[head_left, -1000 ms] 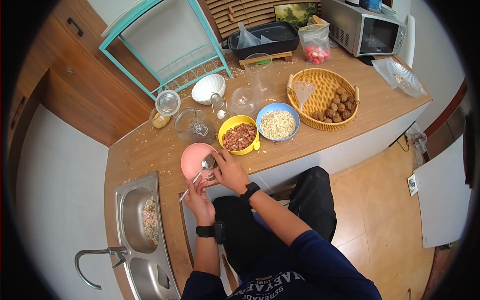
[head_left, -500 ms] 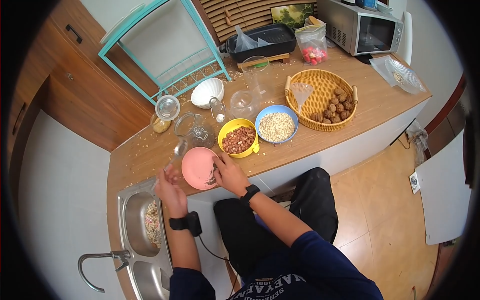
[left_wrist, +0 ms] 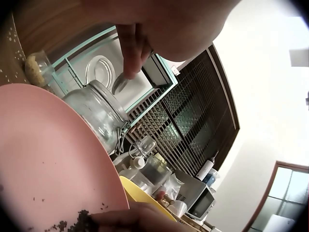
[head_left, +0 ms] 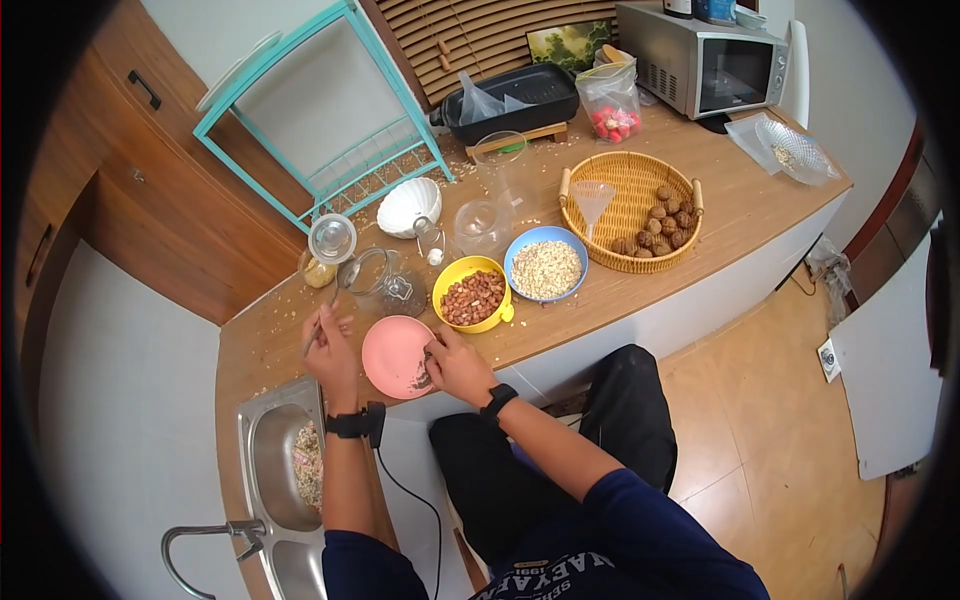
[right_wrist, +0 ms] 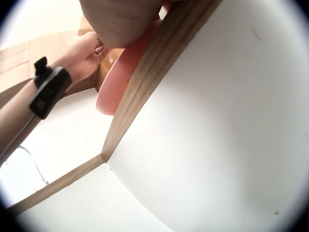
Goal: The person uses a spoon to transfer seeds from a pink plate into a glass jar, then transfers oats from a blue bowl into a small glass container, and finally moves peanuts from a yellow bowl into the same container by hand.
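Pinching the spoon (left_wrist: 119,83) near the glass jar (left_wrist: 96,108), your left hand (head_left: 331,360) could clip it by dipping, while your right hand (head_left: 460,370), grip unclear, could tip the pink bowl (head_left: 393,350) by pressing its rim.

The bare left hand (head_left: 331,350) is raised above the tabletop (head_left: 275,350), thumb and fingers pinched together. The bare right hand (head_left: 460,370) bends its fingers down at the tabletop's front edge, its forearm (head_left: 555,450) slanting in. Both wrists wear black straps (head_left: 498,401).

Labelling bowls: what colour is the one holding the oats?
Blue bowl; shows best in the head view.
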